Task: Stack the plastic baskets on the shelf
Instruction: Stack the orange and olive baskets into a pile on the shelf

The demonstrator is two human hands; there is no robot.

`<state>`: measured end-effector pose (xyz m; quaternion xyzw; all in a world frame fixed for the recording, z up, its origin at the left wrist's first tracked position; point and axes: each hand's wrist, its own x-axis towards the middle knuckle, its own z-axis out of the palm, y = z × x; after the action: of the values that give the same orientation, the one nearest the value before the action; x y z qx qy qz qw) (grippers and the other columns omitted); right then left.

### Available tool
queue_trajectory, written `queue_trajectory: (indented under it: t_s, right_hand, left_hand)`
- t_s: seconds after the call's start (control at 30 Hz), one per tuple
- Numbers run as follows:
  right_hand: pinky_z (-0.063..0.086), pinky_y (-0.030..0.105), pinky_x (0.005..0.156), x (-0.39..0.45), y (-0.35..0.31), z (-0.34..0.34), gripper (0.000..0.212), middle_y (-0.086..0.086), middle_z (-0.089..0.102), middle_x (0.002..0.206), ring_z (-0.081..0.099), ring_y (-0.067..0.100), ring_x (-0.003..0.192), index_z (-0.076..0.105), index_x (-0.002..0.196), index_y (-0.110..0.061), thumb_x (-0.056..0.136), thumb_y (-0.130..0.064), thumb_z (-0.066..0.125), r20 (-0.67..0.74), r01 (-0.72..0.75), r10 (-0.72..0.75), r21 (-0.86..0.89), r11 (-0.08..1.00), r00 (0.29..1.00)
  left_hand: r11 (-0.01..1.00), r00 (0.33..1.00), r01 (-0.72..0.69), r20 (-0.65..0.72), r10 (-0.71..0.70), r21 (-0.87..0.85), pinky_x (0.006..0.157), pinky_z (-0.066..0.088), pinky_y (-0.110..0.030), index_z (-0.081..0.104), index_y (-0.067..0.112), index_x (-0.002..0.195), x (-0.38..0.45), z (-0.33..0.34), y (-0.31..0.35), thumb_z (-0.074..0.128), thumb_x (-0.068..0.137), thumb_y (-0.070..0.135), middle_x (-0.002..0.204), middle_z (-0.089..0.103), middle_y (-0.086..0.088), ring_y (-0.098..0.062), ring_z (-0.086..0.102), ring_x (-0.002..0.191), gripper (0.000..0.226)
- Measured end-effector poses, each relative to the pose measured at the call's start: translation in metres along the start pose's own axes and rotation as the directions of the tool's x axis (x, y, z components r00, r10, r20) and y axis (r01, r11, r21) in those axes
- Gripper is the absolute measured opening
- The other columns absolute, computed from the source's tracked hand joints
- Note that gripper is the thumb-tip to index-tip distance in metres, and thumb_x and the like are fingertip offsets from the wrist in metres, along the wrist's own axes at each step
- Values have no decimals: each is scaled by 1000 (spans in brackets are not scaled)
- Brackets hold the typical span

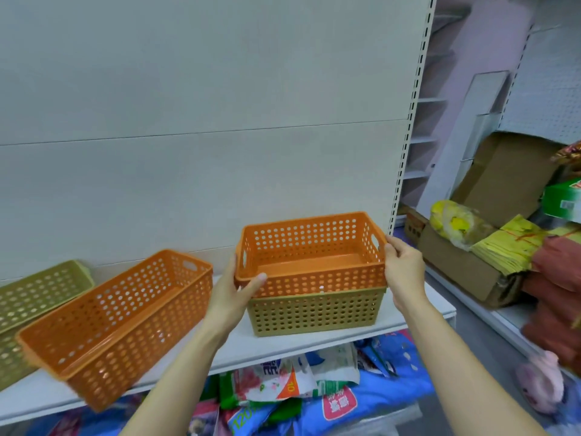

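- both hands clamp the short ends of the orange basket [311, 256]: my left hand [231, 297] curls round the left end, thumb hooked over the near rim, and my right hand [404, 272] pinches the right end just below its handle slot.
- that orange basket sits partly nested in the olive basket [314, 313], its rim well above the olive one's, tilted a little with the left side lower.
- its long axis runs left to right, parallel to the shelf [408, 322] front edge; open side up.
- the olive basket stands on the shelf near the right end, close to the front lip and close to the slotted upright [405, 136].
- a second orange basket [116, 322] lies to the left, long axis running diagonally from near left to far right, its near corner overhanging the shelf edge.
- another olive basket [34, 294] sits beyond it at the far left, just beside it.
- bare shelf shows between the two orange baskets, and the back panel [188, 89] above is open.
- packaged goods [298, 385] lie below the shelf; cardboard boxes [471, 265] crowd the right.
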<state>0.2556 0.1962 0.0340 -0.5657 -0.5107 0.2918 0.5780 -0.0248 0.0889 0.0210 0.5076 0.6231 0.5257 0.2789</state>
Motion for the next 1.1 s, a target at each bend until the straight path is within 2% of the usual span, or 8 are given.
queue_trajectory:
  t_s: [0.27, 0.47, 0.63, 0.73, 0.8, 0.87, 0.93, 1.1]
  right_hand:
    - [47, 38, 93, -14, 45, 13, 36, -1, 68, 117, 61, 20, 109, 65, 123, -19, 101, -28, 38, 6, -7, 7, -43, 999, 1000]
    - [43, 31, 79, -10, 35, 26, 36, -1, 67, 104, 60, 17, 96, 64, 123, -20, 103, -30, 37, 105, 5, -3, -12, 1000, 994]
    - [34, 32, 64, -5, 40, 30, 35, 4, 66, 90, 59, 25, 85, 65, 106, -16, 104, -30, 33, 97, 121, -105, -179, 976, 990]
    - [33, 34, 64, -4, 43, 32, 36, 8, 65, 85, 59, 31, 83, 62, 93, -14, 104, -32, 33, 56, 152, -142, -250, 956, 988]
    - [32, 35, 62, -5, 44, 33, 31, 12, 64, 83, 59, 35, 82, 51, 85, -15, 103, -32, 33, 32, 180, -180, -346, 921, 983]
    - [42, 39, 68, -8, 44, 36, 28, 13, 65, 96, 59, 36, 92, 54, 93, -12, 101, -32, 36, 37, 223, -231, -451, 864, 972]
    - [47, 48, 91, -14, 40, 41, 32, 14, 63, 115, 55, 34, 110, 57, 111, -8, 99, -31, 38, 84, 309, -315, -534, 787, 945]
    - [24, 46, 117, -42, 18, 74, 47, 18, 53, 139, 44, 31, 133, 52, 133, 0, 101, -31, 37, 256, 533, -475, -532, 659, 842]
  left_hand:
    - [999, 999, 15, -44, -13, 49, 96, 52, -34, 43, 43, 151, 0, 14, -24, 67, 99, 32, 122, 69, 16, -8, 66, 113, 59]
    - [996, 996, -37, -76, 43, 80, 89, 48, -17, 43, 52, 147, 3, 17, -31, 64, 102, 26, 116, 68, 35, 17, 61, 106, 56]
    - [989, 996, -23, -77, 35, 145, 102, 52, -36, 35, 37, 160, 5, 14, -31, 63, 102, 32, 131, 69, 13, -8, 65, 116, 65]
    - [970, 994, -18, -103, 45, 242, 94, 50, -34, 39, 31, 157, 2, 14, -27, 63, 102, 34, 131, 66, 10, -17, 65, 118, 60]
    - [950, 991, 23, -133, 20, 311, 102, 45, -35, 39, 19, 157, 0, 9, -26, 60, 103, 38, 146, 57, 5, -24, 53, 139, 61]
    - [905, 983, 73, -186, 7, 420, 123, 32, -42, 25, 12, 164, -5, -5, -31, 57, 103, 45, 169, 31, -2, -24, 29, 156, 77]
    - [836, 965, 68, -247, 83, 545, 128, 22, -43, 21, 9, 165, -13, -31, -37, 57, 103, 44, 172, 21, -9, -25, 20, 159, 80]
    - [660, 811, 321, -557, 179, 679, 123, 25, -54, 39, -11, 153, -36, -119, -56, 67, 98, 35, 160, 37, -30, -48, 31, 150, 77]
